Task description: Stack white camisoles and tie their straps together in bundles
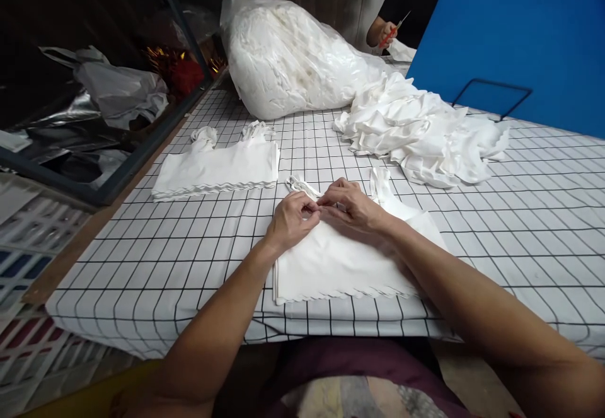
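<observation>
Your desk (543, 216) wears a white cloth ruled in black squares, and at its far end lies a big clear plastic bag (283, 58) stuffed with white fabric, with a loose heap of white pieces (425, 131) spilling beside it on your right. To your left sits a finished stack of white bags (217, 169), handles at its far edge. Right in front of you lies another flat stack of white bags (340, 263). Both your hands rest on its far edge: your left hand (289, 219) and right hand (352, 203) meet there, fingers pinched on the thin handle loops (297, 185). Far off, a co-worker's hand (385, 32) holds scissors (401, 22).
</observation>
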`<act>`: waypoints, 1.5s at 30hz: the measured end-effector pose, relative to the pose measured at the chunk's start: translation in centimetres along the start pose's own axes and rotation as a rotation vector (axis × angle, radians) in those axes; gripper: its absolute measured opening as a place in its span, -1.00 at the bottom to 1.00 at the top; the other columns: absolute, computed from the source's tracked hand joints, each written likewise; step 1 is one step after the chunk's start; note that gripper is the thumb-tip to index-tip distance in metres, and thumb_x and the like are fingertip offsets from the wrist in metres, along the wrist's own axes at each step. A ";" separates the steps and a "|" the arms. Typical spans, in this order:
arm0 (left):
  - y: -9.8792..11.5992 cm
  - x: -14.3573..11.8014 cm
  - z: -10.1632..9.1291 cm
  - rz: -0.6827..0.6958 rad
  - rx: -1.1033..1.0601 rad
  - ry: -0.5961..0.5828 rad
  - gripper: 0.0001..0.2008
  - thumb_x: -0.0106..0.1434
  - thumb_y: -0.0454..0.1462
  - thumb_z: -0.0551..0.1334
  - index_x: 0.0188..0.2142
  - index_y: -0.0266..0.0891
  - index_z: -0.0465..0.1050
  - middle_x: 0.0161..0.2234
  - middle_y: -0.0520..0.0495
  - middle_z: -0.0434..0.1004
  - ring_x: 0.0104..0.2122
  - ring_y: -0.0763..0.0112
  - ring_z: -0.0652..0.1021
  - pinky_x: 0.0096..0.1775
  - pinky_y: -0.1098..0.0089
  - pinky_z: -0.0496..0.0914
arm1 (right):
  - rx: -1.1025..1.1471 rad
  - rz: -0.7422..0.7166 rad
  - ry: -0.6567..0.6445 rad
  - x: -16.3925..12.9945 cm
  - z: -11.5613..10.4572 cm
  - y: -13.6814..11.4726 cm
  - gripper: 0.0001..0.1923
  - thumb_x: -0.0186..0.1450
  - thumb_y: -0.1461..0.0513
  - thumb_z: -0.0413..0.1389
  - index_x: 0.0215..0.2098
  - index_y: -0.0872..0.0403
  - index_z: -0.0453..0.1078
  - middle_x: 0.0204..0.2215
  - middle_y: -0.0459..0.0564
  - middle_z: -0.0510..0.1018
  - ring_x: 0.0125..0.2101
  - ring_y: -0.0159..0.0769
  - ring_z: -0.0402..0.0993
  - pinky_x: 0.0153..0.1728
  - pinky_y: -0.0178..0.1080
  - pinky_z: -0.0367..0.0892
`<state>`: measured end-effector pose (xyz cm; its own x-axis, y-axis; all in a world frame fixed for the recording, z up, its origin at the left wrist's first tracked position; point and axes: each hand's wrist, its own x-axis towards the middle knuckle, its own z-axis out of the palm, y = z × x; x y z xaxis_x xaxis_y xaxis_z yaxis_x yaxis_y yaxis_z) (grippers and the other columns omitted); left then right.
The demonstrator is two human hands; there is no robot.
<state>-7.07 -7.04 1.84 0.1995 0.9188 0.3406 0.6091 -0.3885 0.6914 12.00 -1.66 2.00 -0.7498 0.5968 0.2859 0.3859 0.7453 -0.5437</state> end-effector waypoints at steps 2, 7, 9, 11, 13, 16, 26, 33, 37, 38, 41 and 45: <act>0.0 -0.1 -0.2 -0.016 -0.024 -0.024 -0.91 0.16 -0.40 0.23 -0.46 -0.24 0.43 -0.41 -0.04 0.46 -0.31 0.35 0.48 -0.24 0.33 0.46 | 0.010 0.018 -0.005 -0.1 -0.1 0.3 -0.81 0.39 0.15 0.07 -0.21 0.07 0.47 -0.32 0.04 0.57 -0.14 -0.11 0.31 -0.07 -0.02 0.09; 0.0 -0.5 -0.7 -0.016 -0.009 -0.228 -0.87 0.11 -0.28 0.35 -0.36 -0.21 0.43 -0.33 -0.03 0.49 -0.23 0.28 0.49 -0.18 0.27 0.44 | 0.126 0.100 -0.058 -0.6 -0.8 0.3 -0.82 0.37 0.18 0.05 -0.25 0.11 0.43 -0.33 0.06 0.53 -0.33 -0.26 0.34 -0.23 -0.16 0.21; 0.0 -0.7 -0.7 -0.001 0.037 -0.272 -0.81 0.07 -0.24 0.39 -0.37 -0.20 0.42 -0.33 -0.02 0.49 -0.23 0.26 0.48 -0.18 0.24 0.42 | 0.233 0.155 -0.104 -0.9 -0.9 0.1 -0.78 0.38 0.14 0.04 -0.24 0.11 0.42 -0.33 0.03 0.50 -0.44 -0.35 0.28 -0.37 -0.25 0.19; 0.1 -0.7 -0.5 0.005 0.060 -0.275 -0.81 0.07 -0.24 0.39 -0.40 -0.20 0.40 -0.36 -0.01 0.47 -0.26 0.26 0.46 -0.20 0.25 0.40 | 0.328 0.178 -0.151 -1.1 -0.9 -0.1 -0.75 0.39 0.09 0.04 -0.24 0.11 0.41 -0.37 -0.02 0.46 -0.51 -0.42 0.19 -0.47 -0.29 0.12; 0.1 -0.7 -0.3 -0.005 0.057 -0.262 -0.82 0.08 -0.26 0.38 -0.44 -0.21 0.39 -0.38 0.00 0.46 -0.27 0.28 0.46 -0.21 0.27 0.38 | 0.383 0.178 -0.186 -1.2 -0.8 -0.2 -0.75 0.38 0.09 0.05 -0.25 0.11 0.42 -0.44 -0.08 0.42 -0.55 -0.45 0.12 -0.50 -0.31 0.07; 0.2 -0.6 0.0 -0.058 0.014 -0.238 -0.84 0.08 -0.28 0.37 -0.49 -0.22 0.40 -0.40 0.00 0.46 -0.27 0.30 0.47 -0.23 0.30 0.37 | 0.419 0.190 -0.202 -1.2 -0.7 -0.2 -0.80 0.36 0.13 0.09 -0.24 0.11 0.42 -0.45 -0.09 0.44 -0.53 -0.45 0.17 -0.49 -0.31 0.10; 0.4 -0.5 0.6 -0.182 -0.001 -0.181 -0.76 0.03 -0.28 0.33 -0.61 -0.21 0.28 -0.48 0.01 0.40 -0.40 0.35 0.45 -0.36 0.34 0.35 | 0.353 0.153 -0.108 -1.2 -0.1 -0.7 -0.79 0.33 0.12 0.12 -0.26 0.10 0.47 -0.30 0.01 0.49 -0.40 -0.38 0.35 -0.40 -0.29 0.25; 0.4 -0.6 0.5 -0.218 -0.038 -0.198 -0.84 0.03 -0.28 0.34 -0.55 -0.21 0.37 -0.41 -0.03 0.51 -0.28 0.27 0.51 -0.27 0.31 0.40 | 0.247 0.099 -0.165 -1.2 -0.6 -0.4 -0.88 0.31 0.22 0.11 -0.30 0.10 0.46 -0.37 0.02 0.52 -0.35 -0.31 0.38 -0.33 -0.25 0.28; 0.5 -0.7 0.6 -0.234 -0.054 -0.197 -0.85 0.04 -0.26 0.35 -0.53 -0.21 0.40 -0.39 -0.04 0.53 -0.29 0.27 0.52 -0.25 0.29 0.42 | 0.169 0.071 -0.236 -1.4 -1.3 0.0 -0.90 0.30 0.25 0.09 -0.31 0.09 0.45 -0.38 0.01 0.54 -0.33 -0.29 0.36 -0.30 -0.23 0.27; 0.4 -0.7 0.6 -0.231 -0.053 -0.194 -0.85 0.04 -0.28 0.36 -0.53 -0.22 0.40 -0.40 -0.04 0.53 -0.29 0.27 0.52 -0.25 0.29 0.42 | 0.143 0.052 -0.242 -1.5 -1.5 0.1 -0.91 0.30 0.25 0.09 -0.32 0.09 0.44 -0.40 0.00 0.54 -0.31 -0.27 0.36 -0.28 -0.22 0.27; 0.4 -0.8 0.5 -0.211 -0.050 -0.191 -0.88 0.05 -0.30 0.36 -0.52 -0.22 0.43 -0.38 -0.05 0.53 -0.28 0.27 0.52 -0.24 0.28 0.42 | 0.084 0.019 -0.254 -1.6 -1.9 0.3 -0.91 0.28 0.28 0.09 -0.34 0.10 0.43 -0.44 0.00 0.54 -0.29 -0.25 0.34 -0.27 -0.21 0.25; 0.5 -0.7 0.3 -0.183 -0.064 -0.213 -0.95 0.08 -0.32 0.34 -0.47 -0.22 0.49 -0.36 -0.05 0.53 -0.24 0.27 0.50 -0.18 0.27 0.41 | 0.056 0.032 -0.299 -1.6 -2.5 0.4 -0.92 0.28 0.30 0.09 -0.31 0.11 0.44 -0.42 0.01 0.53 -0.24 -0.23 0.35 -0.28 -0.22 0.26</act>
<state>-6.74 -7.89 1.75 0.2517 0.9653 0.0700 0.6015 -0.2127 0.7701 14.72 -1.54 3.26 -0.8661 0.4992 0.0273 0.3877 0.7052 -0.5936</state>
